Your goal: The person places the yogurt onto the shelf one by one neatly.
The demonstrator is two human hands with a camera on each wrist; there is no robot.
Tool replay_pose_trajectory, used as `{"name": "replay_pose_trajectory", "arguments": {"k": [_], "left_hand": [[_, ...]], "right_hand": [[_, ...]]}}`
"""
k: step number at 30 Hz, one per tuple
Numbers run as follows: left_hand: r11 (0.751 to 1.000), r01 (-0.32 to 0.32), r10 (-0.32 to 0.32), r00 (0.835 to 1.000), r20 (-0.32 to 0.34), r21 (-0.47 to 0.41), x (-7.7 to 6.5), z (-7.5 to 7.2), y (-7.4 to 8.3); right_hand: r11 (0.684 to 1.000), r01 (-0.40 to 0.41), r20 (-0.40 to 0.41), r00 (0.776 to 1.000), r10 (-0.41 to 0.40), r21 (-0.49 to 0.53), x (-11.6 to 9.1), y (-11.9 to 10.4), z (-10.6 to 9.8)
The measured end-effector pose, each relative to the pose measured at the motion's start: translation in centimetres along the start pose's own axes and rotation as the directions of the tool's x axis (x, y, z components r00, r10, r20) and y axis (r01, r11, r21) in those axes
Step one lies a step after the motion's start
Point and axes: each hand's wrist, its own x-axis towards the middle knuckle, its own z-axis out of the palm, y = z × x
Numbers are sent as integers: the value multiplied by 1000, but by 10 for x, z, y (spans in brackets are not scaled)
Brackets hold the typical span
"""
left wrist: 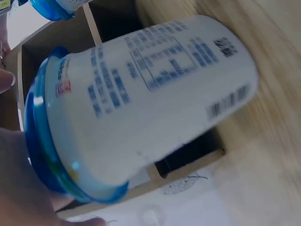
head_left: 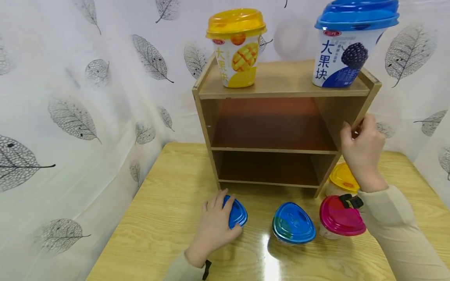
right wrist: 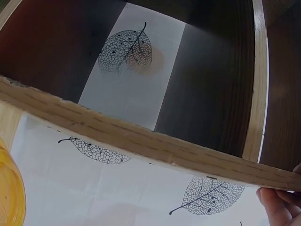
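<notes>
A wooden shelf stands on the table. At its right side panel, my right hand grips the upright edge; in the right wrist view, fingers show against that wooden edge. My left hand lies spread over a blue-lidded yogurt cup near the shelf's front left foot. In the left wrist view, the thumb looks apart from the lid of that white cup. A second blue-lidded cup stands to its right, with a pink-lidded cup beyond.
On the shelf's top stand a yellow-lidded mango cup and a blue-lidded blackberry cup. Another yellow-lidded cup sits by the right foot, partly behind my right arm. A leaf-patterned curtain hangs behind the table.
</notes>
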Motion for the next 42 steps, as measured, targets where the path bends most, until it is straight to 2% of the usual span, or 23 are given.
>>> {"name": "replay_pose_trajectory", "arguments": {"k": [5,9,12,21,28,31,34,38,42], "left_hand": [[998,59,-60,998,31,15,5,1,8],[997,41,-44,998,43,67,3,3,12],[997,18,-20,1000,21,71,2,5,13],[997,-58,54,996,-64,-52,1,11,10],[983,-66,46,992,-115,-173,4,12,4],[988,-31,4,985,-173,-153,4,10,1],[996,70,-79,977,-200,-53,3,4,-1],[976,205,-192,971,-142,79,2,-1,-2],[964,244,-234,967,-102,102,1,-1,-3]], "right_hand": [[1000,-3,11,1000,3,-3,-1,0,0],[1000,-11,15,1000,11,-10,-3,1,0],[1000,-11,10,1000,11,-15,-4,1,1],[1000,-5,6,1000,5,-15,-2,2,0],[1000,-6,8,1000,6,-11,-2,2,1],[1000,-7,9,1000,7,-6,-1,2,1],[1000,-8,5,1000,8,-1,-1,2,1],[1000,-10,-3,1000,10,2,0,2,1],[1000,-16,12,1000,15,9,1,3,0]]}}
